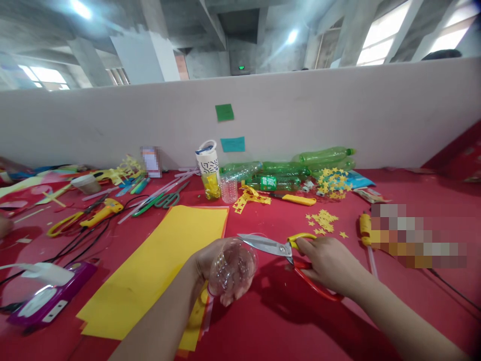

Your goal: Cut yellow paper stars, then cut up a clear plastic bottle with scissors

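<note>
My left hand (pixel 206 258) holds a clear, rounded piece of plastic bottle (pixel 235 265), its fingers curled beneath and showing through it. Closed around the handles of a pair of scissors (pixel 268 245), one yellow and one red, is my right hand (pixel 330 260). The scissor blades point left, with their tips at the upper edge of the plastic piece. Whether the plastic lies between the blades I cannot tell. Under my left arm lies a stack of yellow paper sheets (pixel 150 265) with orange edges showing.
Green bottles (pixel 280 183) lie by the partition, beside a clear cut bottle (pixel 229 190) and a white cup (pixel 208 163). Nearer are a yellow cutter knife (pixel 298 200) and yellow stars (pixel 323 220). A glue gun (pixel 364 228) sits right; a purple power strip (pixel 56 296) and another glue gun (pixel 103 213) left.
</note>
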Demonstrator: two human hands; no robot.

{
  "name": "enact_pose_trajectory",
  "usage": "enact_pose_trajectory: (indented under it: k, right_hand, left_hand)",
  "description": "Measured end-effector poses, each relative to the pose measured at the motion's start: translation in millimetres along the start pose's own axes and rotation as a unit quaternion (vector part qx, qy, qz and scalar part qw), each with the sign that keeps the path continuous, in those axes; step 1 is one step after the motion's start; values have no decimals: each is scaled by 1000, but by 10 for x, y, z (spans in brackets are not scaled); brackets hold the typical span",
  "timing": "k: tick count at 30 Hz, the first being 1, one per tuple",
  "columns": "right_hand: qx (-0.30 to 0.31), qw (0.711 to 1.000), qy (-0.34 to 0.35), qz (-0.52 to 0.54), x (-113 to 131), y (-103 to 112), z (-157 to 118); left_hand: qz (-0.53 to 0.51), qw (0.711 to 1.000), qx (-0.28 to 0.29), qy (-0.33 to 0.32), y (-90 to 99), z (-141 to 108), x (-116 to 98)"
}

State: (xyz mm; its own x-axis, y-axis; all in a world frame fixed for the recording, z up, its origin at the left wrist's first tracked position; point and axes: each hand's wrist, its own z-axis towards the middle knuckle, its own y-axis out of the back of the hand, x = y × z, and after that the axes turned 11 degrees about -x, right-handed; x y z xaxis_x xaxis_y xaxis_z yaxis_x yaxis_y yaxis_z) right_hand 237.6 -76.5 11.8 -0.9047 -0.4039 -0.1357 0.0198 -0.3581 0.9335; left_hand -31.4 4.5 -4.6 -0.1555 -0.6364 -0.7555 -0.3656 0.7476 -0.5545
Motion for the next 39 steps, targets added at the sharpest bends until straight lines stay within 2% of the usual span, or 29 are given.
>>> enact_pose_trajectory:
  k: [8,12,14,17,19,23,27,29,33,37,39]
  right_hand:
    - [36,998,-13,46,16,-10,13]
    - [28,993,-41,109,80,-63,17]
    - [34,979,-77,186,116,-77,23]
    - [43,934,-148,323,131,-57,35]
    - [39,915,-175,362,107,-30,41]
    - [54,923,-194,329,53,-17,48]
    - [55,895,-238,374,56,-75,59]
    - [40,881,-269,388,61,-112,64]
    - [31,865,-296,405,65,-169,65]
    - [19,858,-296,418,92,-171,64]
    - [12,848,-301,437,112,-150,66]
  left_hand:
    - [-10,1000,3,-5,4,-33,26]
    - [-31,999,17,-21,29,-8,42]
    - [-49,998,19,-26,47,5,46]
    - [-82,995,1,-48,72,15,33]
    - [-99,991,-17,-86,72,18,7]
    - [-145,970,-65,-182,7,8,-83]
    - [-195,916,-173,-306,-93,-7,-155]
    - [-191,894,-215,-345,-134,4,-156]
    - [-155,875,-270,-371,-222,57,-120]
    - [-102,869,-295,-383,-297,113,-101]
    - [-51,852,-324,-408,-309,145,-91]
